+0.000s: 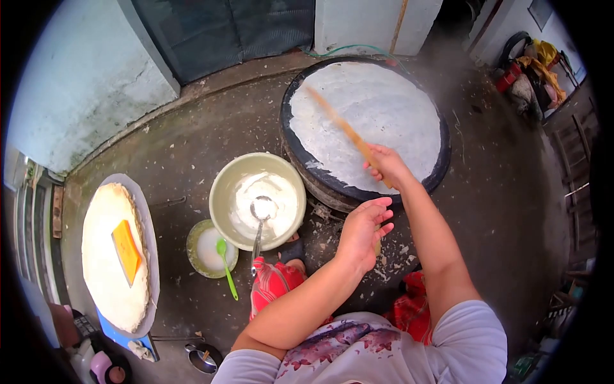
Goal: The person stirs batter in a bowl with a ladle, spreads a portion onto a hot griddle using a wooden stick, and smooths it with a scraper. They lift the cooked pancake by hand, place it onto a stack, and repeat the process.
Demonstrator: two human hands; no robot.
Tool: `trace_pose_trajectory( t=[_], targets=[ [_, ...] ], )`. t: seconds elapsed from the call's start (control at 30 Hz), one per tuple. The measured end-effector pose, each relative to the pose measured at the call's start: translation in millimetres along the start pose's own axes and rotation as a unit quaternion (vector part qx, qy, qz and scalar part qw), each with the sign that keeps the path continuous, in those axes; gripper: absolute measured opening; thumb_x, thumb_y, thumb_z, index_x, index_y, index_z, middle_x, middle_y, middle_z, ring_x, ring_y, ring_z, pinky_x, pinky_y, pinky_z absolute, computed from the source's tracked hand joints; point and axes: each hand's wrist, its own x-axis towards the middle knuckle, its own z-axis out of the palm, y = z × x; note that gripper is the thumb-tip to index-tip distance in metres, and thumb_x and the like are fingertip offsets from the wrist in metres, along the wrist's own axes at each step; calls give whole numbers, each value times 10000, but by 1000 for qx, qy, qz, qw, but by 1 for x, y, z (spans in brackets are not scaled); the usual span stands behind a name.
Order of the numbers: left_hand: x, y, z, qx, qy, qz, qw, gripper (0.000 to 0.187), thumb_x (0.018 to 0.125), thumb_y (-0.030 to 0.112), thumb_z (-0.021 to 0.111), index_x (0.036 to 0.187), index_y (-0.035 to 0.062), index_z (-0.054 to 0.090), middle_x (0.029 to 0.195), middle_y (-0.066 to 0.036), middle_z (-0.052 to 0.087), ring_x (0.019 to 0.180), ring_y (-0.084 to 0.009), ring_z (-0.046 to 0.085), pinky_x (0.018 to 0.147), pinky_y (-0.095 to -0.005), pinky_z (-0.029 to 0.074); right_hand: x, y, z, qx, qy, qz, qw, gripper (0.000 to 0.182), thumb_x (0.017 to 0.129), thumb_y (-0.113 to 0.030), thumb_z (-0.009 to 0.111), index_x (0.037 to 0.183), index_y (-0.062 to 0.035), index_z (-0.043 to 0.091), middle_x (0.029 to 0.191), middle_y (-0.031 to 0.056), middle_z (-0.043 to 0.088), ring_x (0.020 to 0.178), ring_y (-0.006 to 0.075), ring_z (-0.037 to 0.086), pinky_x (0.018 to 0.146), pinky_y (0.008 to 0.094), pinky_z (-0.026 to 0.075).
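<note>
Across the white sheet [390, 105] spread on the round griddle [303, 157], a wooden stick [348, 130] is gripped near its lower end by the right hand [387, 168]; whether the sheet is touched by the blurred tip cannot be told. Near the griddle's closest edge, the left hand [363, 235] is held with fingers loosely spread. Around the sheet, a dark rim is exposed. Left of the griddle, room is narrowed by a pale bowl [221, 206]; to its right, open floor [502, 185] is seen.

Tan stick [348, 133] in your right hand [387, 168]; beyond, white sheet [390, 115], black griddle [445, 153]. Left of your left hand [363, 237]: pale-green bowl [219, 198], lime-green spoon [231, 281], orange scraper [128, 249]. Below your hands: red plaid cloth [275, 285], white shirt [470, 326], purple floral print [339, 339].
</note>
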Motion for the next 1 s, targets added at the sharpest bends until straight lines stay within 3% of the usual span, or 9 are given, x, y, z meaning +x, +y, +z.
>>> trace_pose_trajectory(
  t=[0.07,0.17,0.23,0.43,0.67,0.77,0.83,0.93,1.0],
  targets=[
    [-1,1,1,-5,2,1,1000,222,824,78,459,1023,6,525,1047,-79,547,911,-171,521,788,-311,421,14,-1,-5,62,0,-5,998,378,864,-149,441,1241,-121,459,737,17,512,436,72,361,375,213,296],
    [0,0,0,-8,-3,3,1000,222,825,77,460,1024,5,524,1046,-80,547,909,-167,521,789,-311,422,49,1,-20,-46,105,-66,991,409,835,-118,481,1242,-106,453,722,30,515,431,84,378,373,228,320],
    [1,0,0,-9,0,3,1000,222,825,77,459,1025,4,524,1043,-79,548,906,-165,521,789,-310,422,64,0,-21,-204,185,-148,950,456,786,-60,527,1235,-61,447,700,51,519,422,98,417,372,252,357],
    [2,3,0,-10,-2,7,1000,227,828,77,454,1032,3,521,1041,-74,545,905,-159,519,784,-305,423,77,-28,-17,-192,137,-54,970,493,744,8,545,1222,4,423,692,88,548,426,144,489,387,281,403],
    [3,5,-2,-9,-4,7,1000,227,832,82,451,1037,6,512,1050,-72,541,913,-158,515,791,-301,419,104,-37,-6,-155,157,-43,974,483,791,-22,496,1262,-60,394,699,97,564,460,143,509,374,295,401],
    [3,6,-2,-12,-3,8,1000,223,833,85,453,1033,9,514,1049,-71,541,915,-158,515,795,-302,418,122,-31,-6,-182,167,-22,969,404,838,-93,446,1242,-105,442,781,128,606,587,178,573,488,322,460],
    [4,6,-2,-12,-1,9,1000,222,833,88,456,1032,10,514,1048,-71,541,915,-158,515,798,-304,417,161,-4,-16,-358,236,-147,891,425,798,-112,419,1208,-201,493,991,110,606,905,235,591,728,358,476],
    [5,6,-2,-13,-1,9,1000,222,831,92,462,1031,12,515,1046,-69,542,914,-157,515,803,-307,417,111,-48,12,-453,223,-45,862,417,795,-122,436,1199,-206,499,1099,93,566,1053,254,512,848,354,425],
    [5,6,-3,-13,-3,8,1000,223,830,94,465,1031,12,516,1044,-69,543,914,-158,515,805,-308,416,101,-54,18,-466,224,-49,855,412,797,-123,435,1196,-204,501,1096,92,567,1035,255,524,839,359,431]
  ],
)
